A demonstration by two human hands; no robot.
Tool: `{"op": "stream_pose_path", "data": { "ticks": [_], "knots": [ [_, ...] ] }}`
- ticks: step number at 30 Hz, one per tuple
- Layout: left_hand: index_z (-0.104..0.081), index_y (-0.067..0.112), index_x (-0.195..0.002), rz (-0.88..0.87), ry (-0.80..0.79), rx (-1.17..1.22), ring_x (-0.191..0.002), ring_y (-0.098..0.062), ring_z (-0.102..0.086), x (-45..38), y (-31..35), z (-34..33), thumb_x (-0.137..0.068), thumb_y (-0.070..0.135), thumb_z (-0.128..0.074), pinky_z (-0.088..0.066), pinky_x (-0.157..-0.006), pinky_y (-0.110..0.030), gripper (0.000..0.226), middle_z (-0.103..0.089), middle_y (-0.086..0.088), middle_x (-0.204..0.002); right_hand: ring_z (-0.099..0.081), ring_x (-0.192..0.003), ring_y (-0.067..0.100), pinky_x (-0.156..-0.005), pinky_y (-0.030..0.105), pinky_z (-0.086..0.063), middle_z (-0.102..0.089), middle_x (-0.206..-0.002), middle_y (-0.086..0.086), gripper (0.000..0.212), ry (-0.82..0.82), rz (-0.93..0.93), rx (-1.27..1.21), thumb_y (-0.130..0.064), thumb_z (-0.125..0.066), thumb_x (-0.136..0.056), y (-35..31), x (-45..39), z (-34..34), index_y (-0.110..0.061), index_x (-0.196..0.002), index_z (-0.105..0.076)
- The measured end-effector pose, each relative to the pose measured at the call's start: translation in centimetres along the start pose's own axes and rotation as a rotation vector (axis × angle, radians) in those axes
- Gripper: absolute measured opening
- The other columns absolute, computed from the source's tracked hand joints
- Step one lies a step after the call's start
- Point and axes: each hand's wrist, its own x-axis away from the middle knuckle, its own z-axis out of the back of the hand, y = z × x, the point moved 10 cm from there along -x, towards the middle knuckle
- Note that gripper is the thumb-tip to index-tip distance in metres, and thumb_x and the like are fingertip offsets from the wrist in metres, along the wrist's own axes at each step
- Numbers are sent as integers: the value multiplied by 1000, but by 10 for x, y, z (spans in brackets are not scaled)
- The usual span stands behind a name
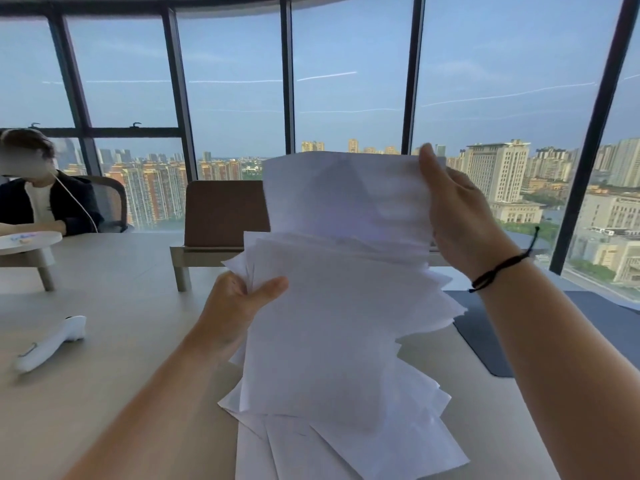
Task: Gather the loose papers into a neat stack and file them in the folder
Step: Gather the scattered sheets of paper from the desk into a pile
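At the far left a seated person (38,195) sits behind a small round stand (29,241), and a white handheld device (52,342) lies on the pale table (114,306). Moving right, the left hand (239,299) pinches the left edge of the loose papers (322,323), thumb in front and fingers behind, so its grip is closed on the sheets. The papers are raised off the table in an uneven, fanned bundle: their lower corners splay out toward the near edge, and the top sheets rise above the rest. A brown chair back (225,213) stands behind them across the table. The right hand (460,216), with a black cord bracelet (502,265) at the wrist, holds the upper right edge of the tallest sheets, its grip closed on the paper well above the left hand. To the right, a dark folder (485,337) lies flat on the table, partly hidden by the right forearm and the papers' corners.
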Motion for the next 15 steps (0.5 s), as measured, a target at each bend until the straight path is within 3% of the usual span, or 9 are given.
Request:
{"op": "stream_pose_path", "data": {
  "ticks": [2,3,5,7,9,11,13,15],
  "knots": [
    [-82,20,-84,-4,71,-21,-91,-31,-77,0,3,4,-76,20,-81,-60,-87,-50,8,-81,-6,-93,-58,-74,16,-73,32,-43,-65,-78,1,58,-28,95,98,-60,-50,-95,-14,3,-24,-7,-96,-75],
    [-82,20,-83,-21,119,-36,-90,-30,-77,0,4,8,-80,15,-78,-59,-88,-52,7,-81,-5,-92,-66,-80,16,-80,33,-51,-74,-86,-2,53,-51,125,152,-59,-48,-95,-13,4,-33,-15,-99,-78],
    [-82,26,-85,-91,177,-64,-91,-29,-77,1,13,14,-83,15,-78,-58,-88,-55,12,-81,-5,-94,-72,-95,17,-97,44,-54,-79,-98,-4,55,-37,99,139,-72,-54,-79,-1,8,-31,-26,-95,-79],
    [-80,37,-88,-166,213,-62,-94,-28,-76,4,24,19,-84,16,-78,-59,-89,-53,21,-81,0,-95,-72,-103,16,-103,44,-51,-78,-106,-4,76,-51,-28,-91,-86,-68,-53,28,11,-9,-27,-99,-79],
    [-78,45,-87,-215,244,-32,-95,-23,-76,7,31,23,-88,9,-73,-59,-88,-46,36,-80,6,-94,-66,-119,28,-103,49,-50,-71,-128,7,99,-262,-102,-239,-85,-69,-53,60,22,2,-23,-129,-66],
    [-78,47,-86,-242,291,-18,-92,-15,-76,9,33,28,-89,5,-71,-60,-85,-38,42,-80,12,-91,-63,-124,31,-94,49,-56,-63,-138,13,89,-504,-83,-188,-68,-68,-75,74,51,-2,-19,-146,-48],
    [-79,40,-83,-237,332,3,-85,-8,-76,8,33,30,-89,5,-71,-61,-80,-32,37,-79,15,-86,-65,-121,23,-93,40,-57,-67,-135,6,78,-557,-47,-1,-50,-80,-74,83,67,0,-25,-143,-53],
    [-79,40,-78,-238,351,33,-79,-3,-75,7,36,27,-89,4,-70,-61,-76,-28,40,-78,17,-80,-70,-110,6,-92,28,-57,-75,-118,-13,67,-492,6,251,-48,-89,-60,81,70,-1,-34,-121,-67]
  ]
}}
